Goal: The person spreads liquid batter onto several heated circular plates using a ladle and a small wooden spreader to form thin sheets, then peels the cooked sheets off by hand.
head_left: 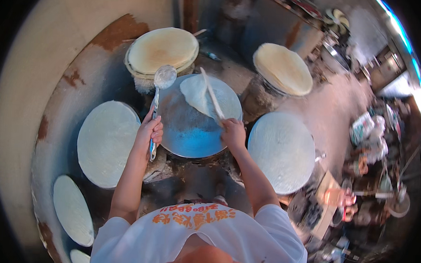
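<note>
Evidently both hands are occupied: the left hand [150,130] has its fingers wrapped around the handle of a long metal ladle [165,77], held nearly upright with its bowl at the top, over the left edge of the central griddle. The right hand [234,134] is closed on the near end of a pale wooden spreader [211,94], which slants up and leftward across the plate, its far part over a patch of white batter [192,90].

Beneath them sits the round griddle [187,121], the batter lying on its far portion. A thin, pale film seems to reach along the right side, while the near and left surface looks grey and mostly uncoated, with a bluish sheen at the front. I would judge the spreading only partly done here, with much of the plate left to cover.

Further out, a white round sheet [107,145] on the left and another pale round [281,153] on the right look fully spread. Beyond the griddle, a stack of flat pancakes [164,48] at far left and a yellowish stack [283,69] at far right appear finished. A pale disc [73,210] lies at lower left, and plastic bags [370,134] clutter the right side.
</note>
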A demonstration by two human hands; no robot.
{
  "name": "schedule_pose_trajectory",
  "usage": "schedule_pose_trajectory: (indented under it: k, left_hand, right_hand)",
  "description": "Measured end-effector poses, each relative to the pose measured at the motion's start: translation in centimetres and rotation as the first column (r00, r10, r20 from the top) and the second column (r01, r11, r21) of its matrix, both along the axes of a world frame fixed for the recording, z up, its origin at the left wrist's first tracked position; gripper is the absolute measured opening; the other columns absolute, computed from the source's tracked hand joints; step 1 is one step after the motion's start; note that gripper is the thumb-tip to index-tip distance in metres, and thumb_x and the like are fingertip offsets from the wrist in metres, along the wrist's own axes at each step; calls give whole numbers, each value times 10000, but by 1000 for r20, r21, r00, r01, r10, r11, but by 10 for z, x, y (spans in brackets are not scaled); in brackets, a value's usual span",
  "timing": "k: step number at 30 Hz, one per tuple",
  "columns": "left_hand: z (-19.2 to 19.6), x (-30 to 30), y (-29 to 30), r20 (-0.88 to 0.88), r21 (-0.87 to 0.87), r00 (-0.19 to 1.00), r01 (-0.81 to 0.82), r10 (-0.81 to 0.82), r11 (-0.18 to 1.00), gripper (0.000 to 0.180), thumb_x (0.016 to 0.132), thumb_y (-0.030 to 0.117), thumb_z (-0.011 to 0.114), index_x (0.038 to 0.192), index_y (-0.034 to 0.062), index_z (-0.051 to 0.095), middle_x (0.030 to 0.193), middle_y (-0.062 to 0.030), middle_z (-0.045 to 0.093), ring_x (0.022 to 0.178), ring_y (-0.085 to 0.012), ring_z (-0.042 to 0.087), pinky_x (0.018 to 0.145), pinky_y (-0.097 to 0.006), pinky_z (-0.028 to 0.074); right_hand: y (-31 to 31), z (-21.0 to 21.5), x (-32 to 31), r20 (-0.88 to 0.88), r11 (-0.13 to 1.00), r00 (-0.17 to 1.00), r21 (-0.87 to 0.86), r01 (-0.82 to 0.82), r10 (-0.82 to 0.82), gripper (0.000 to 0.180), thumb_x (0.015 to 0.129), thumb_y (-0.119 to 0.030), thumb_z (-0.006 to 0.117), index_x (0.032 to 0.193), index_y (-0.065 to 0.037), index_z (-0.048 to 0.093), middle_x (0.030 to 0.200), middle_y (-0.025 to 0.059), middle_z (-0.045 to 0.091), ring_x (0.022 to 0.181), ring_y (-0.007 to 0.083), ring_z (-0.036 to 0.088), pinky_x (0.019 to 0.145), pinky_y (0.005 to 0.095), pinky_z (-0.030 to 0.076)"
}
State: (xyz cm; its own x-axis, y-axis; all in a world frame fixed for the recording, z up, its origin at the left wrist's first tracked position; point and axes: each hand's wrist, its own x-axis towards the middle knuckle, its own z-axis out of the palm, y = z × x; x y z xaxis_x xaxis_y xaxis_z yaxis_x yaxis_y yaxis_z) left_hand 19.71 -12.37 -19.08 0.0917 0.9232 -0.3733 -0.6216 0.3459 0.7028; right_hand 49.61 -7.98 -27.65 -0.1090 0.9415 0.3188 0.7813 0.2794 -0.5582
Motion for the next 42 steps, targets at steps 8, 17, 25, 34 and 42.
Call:
schedule_pose_trajectory:
  k: [8, 17, 25, 34, 42]
  left_hand:
    - [19, 60, -42, -193, 2, 929, -321, 315, 947, 611, 923, 45, 437, 1443, 314, 262, 603, 38, 345, 400, -24, 316, 335, -171, 279]
    - [25, 101, -58, -284, 21, 856, -444, 431, 896, 678, 896, 30, 459, 1468, 286, 201, 601, 25, 358, 423, -54, 338, 364, -198, 287]
    - [39, 102, -99, -416, 26, 775, -512, 475, 858, 668, 890, 6, 440, 1466, 270, 228, 594, 32, 340, 412, -41, 320, 352, -179, 273]
    - [38, 105, -89, -434, 44, 725, -576, 535, 816, 665, 895, 0, 425, 1470, 259, 213, 589, 36, 339, 414, -34, 309, 362, -177, 274]
    - [40, 111, -113, -557, 1, 678, -577, 480, 817, 674, 881, -2, 441, 1480, 177, 192, 597, 37, 349, 438, -40, 327, 375, -189, 276]
  right_hand:
    - [43, 9, -4, -2, 883, 883, -3, -470, 470, 293, 664, -11, 574, 925, -82, 685, 961, 103, 642, 890, 336, 555, 786, 418, 474]
    - [118, 14, 65, 83, 840, 837, 1, -543, 541, 353, 633, -9, 654, 976, -81, 692, 1039, 79, 642, 919, 299, 567, 820, 396, 481]
    - [113, 26, 90, -237, 588, 587, -75, -805, 774, 266, 662, -29, 634, 918, -63, 698, 911, 124, 655, 886, 320, 600, 821, 377, 483]
    - [153, -1, 54, -192, 392, 407, -113, -913, 893, 323, 618, -35, 687, 941, -48, 688, 955, 94, 661, 902, 258, 623, 768, 331, 498]
    - [184, 15, 47, -330, 314, 376, -226, -922, 866, 329, 657, -24, 695, 983, -67, 690, 918, 55, 666, 692, 169, 586, 644, 295, 480]
